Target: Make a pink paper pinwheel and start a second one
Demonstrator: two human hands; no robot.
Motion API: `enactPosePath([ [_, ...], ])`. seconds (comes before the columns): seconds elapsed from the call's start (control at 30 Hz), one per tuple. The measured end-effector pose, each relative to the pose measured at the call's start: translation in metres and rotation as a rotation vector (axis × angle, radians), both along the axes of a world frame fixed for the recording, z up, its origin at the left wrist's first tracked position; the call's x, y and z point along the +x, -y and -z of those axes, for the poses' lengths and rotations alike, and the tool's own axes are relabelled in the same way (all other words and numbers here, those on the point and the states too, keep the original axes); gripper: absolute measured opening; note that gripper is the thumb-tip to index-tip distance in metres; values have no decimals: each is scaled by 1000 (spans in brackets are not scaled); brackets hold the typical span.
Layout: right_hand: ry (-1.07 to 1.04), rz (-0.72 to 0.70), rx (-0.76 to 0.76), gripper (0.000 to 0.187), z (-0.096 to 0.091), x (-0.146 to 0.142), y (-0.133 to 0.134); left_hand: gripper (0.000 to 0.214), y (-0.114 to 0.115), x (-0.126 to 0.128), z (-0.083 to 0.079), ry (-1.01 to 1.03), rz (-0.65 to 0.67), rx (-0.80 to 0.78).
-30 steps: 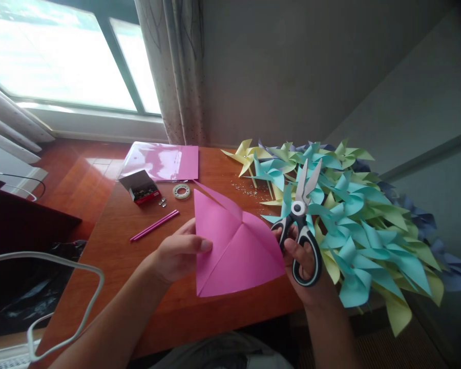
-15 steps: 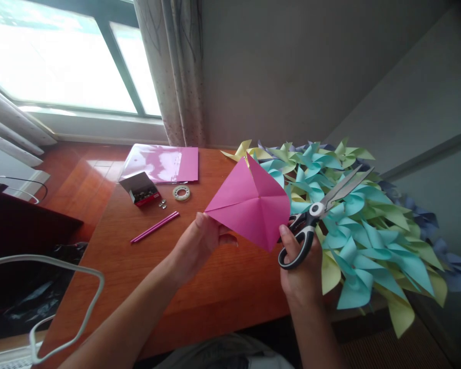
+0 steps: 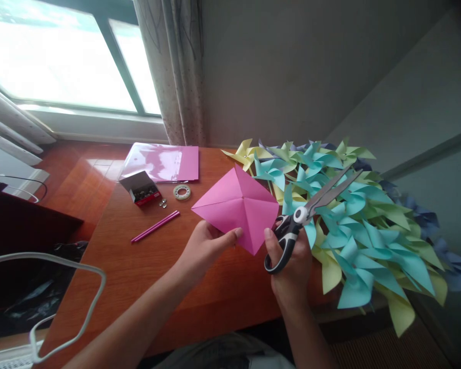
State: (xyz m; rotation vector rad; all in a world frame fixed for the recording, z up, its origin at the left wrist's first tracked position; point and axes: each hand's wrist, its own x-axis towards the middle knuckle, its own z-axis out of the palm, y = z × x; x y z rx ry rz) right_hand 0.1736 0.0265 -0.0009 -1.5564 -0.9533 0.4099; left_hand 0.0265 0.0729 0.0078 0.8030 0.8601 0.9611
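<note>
A creased square of pink paper (image 3: 240,202) is held above the table, one corner towards me. My left hand (image 3: 211,243) pinches its lower left edge, thumb on top and fingers underneath. At the lower right edge, the thumb of my right hand (image 3: 292,261) rests against the paper. That same hand has black-and-white scissors (image 3: 301,215) in its grip, with the blades pointing up and right, away from the paper. The fingers behind the handles are partly hidden.
Several paper pinwheels (image 3: 353,225) in teal, green, yellow and purple crowd the table's right side. To the left lie pink sticks (image 3: 155,227), a tape roll (image 3: 182,192), a small open box (image 3: 142,189) with metal bits, and a packet of pink paper (image 3: 161,163). A white cable (image 3: 100,287) loops at lower left.
The pink paper has moved left and slightly down, with the scissors and right hand shifting left too. My left hand has slid along the edge, its thumb now on top of the paper.
</note>
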Motion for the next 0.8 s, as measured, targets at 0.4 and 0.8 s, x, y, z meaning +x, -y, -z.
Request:
enactPosePath([
  [0.4,-381,-598,-276,45,13,40,57,16,-12,-17,1,-5,-239,96],
  [0.8,-469,-754,-575,52,2,31,71,15,-11,-17,1,-53,-266,158],
])
